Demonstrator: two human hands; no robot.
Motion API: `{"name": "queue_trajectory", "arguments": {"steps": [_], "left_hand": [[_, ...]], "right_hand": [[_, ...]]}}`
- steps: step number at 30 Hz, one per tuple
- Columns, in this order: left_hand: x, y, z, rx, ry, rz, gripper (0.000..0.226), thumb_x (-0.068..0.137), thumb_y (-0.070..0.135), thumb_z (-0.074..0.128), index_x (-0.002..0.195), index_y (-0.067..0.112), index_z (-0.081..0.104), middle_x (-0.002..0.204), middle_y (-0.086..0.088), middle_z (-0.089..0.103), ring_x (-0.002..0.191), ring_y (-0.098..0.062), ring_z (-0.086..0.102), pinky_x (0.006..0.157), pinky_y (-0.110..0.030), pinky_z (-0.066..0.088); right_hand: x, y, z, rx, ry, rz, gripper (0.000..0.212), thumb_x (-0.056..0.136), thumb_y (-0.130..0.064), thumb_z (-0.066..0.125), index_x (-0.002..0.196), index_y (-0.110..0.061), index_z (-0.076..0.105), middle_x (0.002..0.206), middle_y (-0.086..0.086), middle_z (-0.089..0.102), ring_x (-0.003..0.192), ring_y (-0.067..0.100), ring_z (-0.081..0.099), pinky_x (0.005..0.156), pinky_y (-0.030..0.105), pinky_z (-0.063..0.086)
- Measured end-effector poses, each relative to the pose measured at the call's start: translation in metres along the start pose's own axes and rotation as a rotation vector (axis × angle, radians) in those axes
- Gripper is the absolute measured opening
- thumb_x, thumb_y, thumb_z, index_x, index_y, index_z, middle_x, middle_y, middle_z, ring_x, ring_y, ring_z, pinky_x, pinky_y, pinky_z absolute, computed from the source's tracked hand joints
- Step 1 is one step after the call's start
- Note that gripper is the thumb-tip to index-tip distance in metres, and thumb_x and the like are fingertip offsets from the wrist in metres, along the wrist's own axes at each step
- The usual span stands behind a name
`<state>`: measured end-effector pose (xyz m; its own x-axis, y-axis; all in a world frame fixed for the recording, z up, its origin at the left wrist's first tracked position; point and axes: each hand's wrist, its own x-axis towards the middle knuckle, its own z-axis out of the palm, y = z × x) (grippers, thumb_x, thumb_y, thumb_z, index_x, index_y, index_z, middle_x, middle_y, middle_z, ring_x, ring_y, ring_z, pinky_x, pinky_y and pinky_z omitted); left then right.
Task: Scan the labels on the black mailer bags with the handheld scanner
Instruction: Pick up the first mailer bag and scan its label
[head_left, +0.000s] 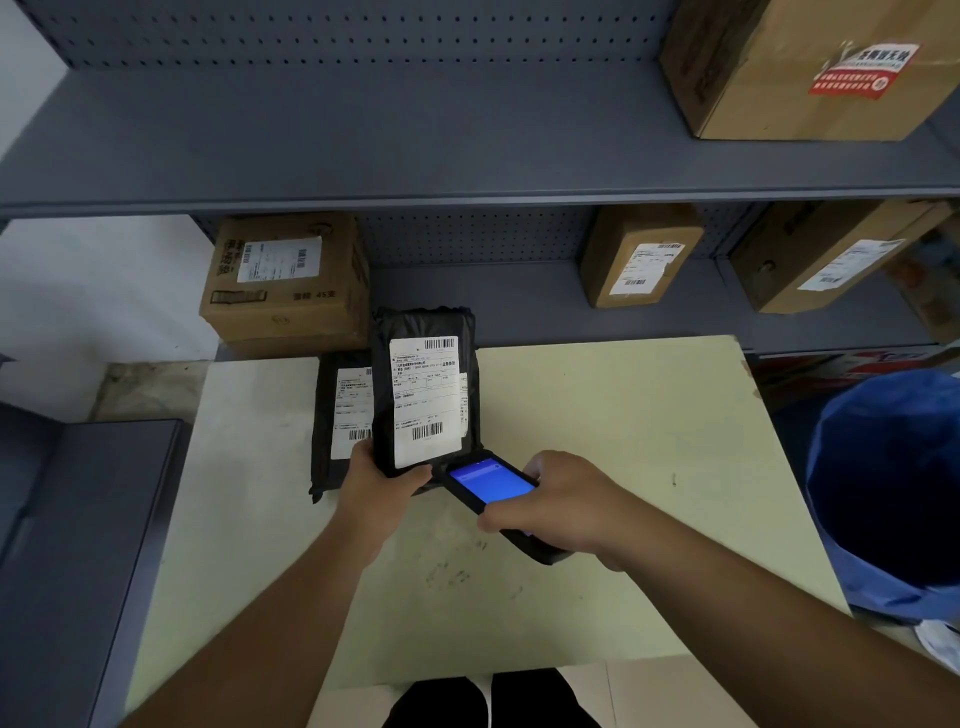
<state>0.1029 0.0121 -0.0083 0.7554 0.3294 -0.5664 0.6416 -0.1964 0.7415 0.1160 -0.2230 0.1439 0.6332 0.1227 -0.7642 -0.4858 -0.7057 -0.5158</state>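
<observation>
My left hand (376, 483) grips the lower edge of a black mailer bag (423, 325) and holds it up above the table, its white barcode label (426, 400) facing me. My right hand (561, 501) holds the black handheld scanner (491, 480), whose blue screen is lit. The scanner's front end sits just below the label's bottom right corner. A second black mailer bag (327, 415) with its own white label lies flat on the pale yellow table (623, 415), partly hidden behind the raised bag.
Grey metal shelves (467, 197) rise behind the table, carrying several labelled cardboard boxes (283, 283). A blue bin (893, 488) stands at the right. A grey surface (78, 519) sits left of the table.
</observation>
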Motion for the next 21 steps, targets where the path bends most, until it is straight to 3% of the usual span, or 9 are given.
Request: {"name": "queue_trajectory", "arguments": {"steps": [5,13,16,19,21], "left_hand": [[-0.001,-0.002,0.0,-0.006,0.009,0.009,0.071,0.062,0.04,0.09,0.126,0.031,0.061,0.112,0.014,0.077,0.103,-0.009,0.074,0.092,-0.043,0.062],[-0.01,0.008,0.007,-0.066,-0.004,0.005,0.075,0.058,0.039,0.085,0.128,0.025,0.061,0.113,0.01,0.077,0.104,-0.013,0.073,0.093,-0.04,0.059],[-0.013,0.012,0.015,-0.09,-0.019,-0.018,0.074,0.059,0.038,0.086,0.128,0.025,0.061,0.112,0.008,0.077,0.103,-0.014,0.073,0.094,-0.043,0.06],[-0.016,0.016,0.03,-0.128,-0.047,-0.041,0.073,0.056,0.042,0.088,0.123,0.026,0.063,0.109,0.006,0.078,0.102,-0.017,0.075,0.094,-0.047,0.061],[-0.017,0.021,0.043,-0.171,-0.071,-0.044,0.06,0.058,0.037,0.09,0.113,0.027,0.067,0.104,0.004,0.08,0.1,-0.02,0.077,0.093,-0.047,0.061]], "right_hand": [[0.001,0.003,0.003,0.017,-0.002,0.007,0.059,0.06,-0.045,0.086,0.107,-0.016,0.064,0.088,0.001,0.068,0.071,0.019,0.065,0.068,0.033,0.053],[0.0,0.011,-0.003,0.067,0.041,-0.001,0.053,0.071,-0.04,0.088,0.11,-0.017,0.062,0.093,0.002,0.07,0.075,0.017,0.065,0.069,0.032,0.053],[0.001,0.017,-0.007,0.089,0.065,-0.011,0.055,0.067,-0.042,0.087,0.11,-0.019,0.061,0.104,0.008,0.076,0.076,0.018,0.066,0.069,0.032,0.053],[0.002,0.025,-0.013,0.117,0.095,-0.018,0.057,0.065,-0.044,0.086,0.109,-0.02,0.06,0.11,0.011,0.076,0.077,0.018,0.066,0.068,0.033,0.054],[0.001,0.031,-0.019,0.14,0.109,-0.021,0.055,0.068,-0.042,0.087,0.109,-0.02,0.059,0.11,0.011,0.076,0.077,0.018,0.067,0.067,0.033,0.053]]}}
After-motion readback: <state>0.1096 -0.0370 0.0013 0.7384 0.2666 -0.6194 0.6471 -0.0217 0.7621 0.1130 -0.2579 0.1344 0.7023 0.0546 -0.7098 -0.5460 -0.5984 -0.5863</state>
